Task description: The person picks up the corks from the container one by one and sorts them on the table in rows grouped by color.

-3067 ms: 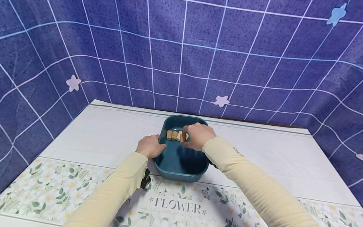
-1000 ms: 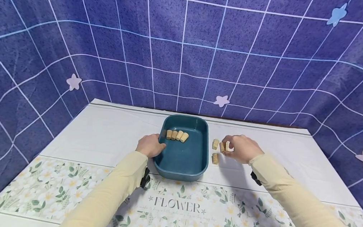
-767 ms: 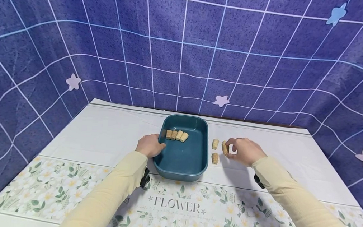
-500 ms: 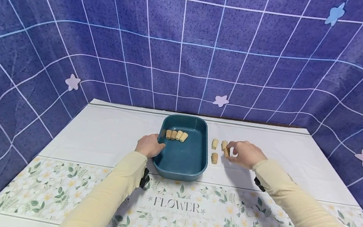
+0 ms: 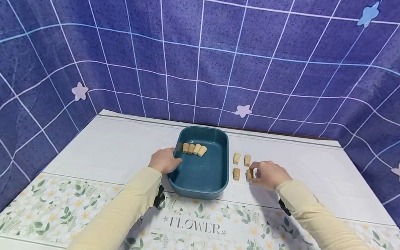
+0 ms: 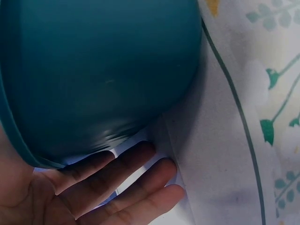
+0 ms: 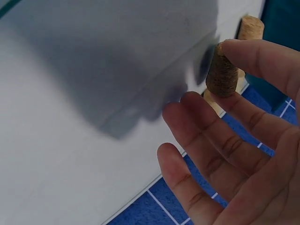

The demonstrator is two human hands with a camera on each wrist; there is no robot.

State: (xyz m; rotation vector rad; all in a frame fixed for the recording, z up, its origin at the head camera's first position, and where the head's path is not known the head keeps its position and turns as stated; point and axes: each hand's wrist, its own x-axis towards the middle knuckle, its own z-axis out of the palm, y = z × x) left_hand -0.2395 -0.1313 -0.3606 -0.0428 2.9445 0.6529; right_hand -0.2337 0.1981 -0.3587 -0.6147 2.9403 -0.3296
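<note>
A tapered cork (image 7: 222,72) is pinched between thumb and index finger of my right hand (image 5: 268,175), at the table to the right of the tub. Three more corks stand near it: a pale cork (image 5: 236,158), another pale cork (image 5: 247,160) behind the pinched one, and a darker speckled cork (image 5: 236,174) to its left. My left hand (image 5: 164,161) holds the left side of the dark teal tub (image 5: 197,194), thumb over the rim, fingers (image 6: 136,159) along the outer wall. Inside, several corks (image 5: 196,149) lie in a row toward the back left.
A white cloth with a floral band and the word FLOWER (image 5: 196,224) covers the table (image 5: 127,142). A blue gridded curtain (image 5: 205,62) with star shapes rises behind and at both sides.
The right hand went from inside the tub to the table on the right. One pale cork now stands behind the hand, which has slid nearer with a cork. The left hand stays put.
</note>
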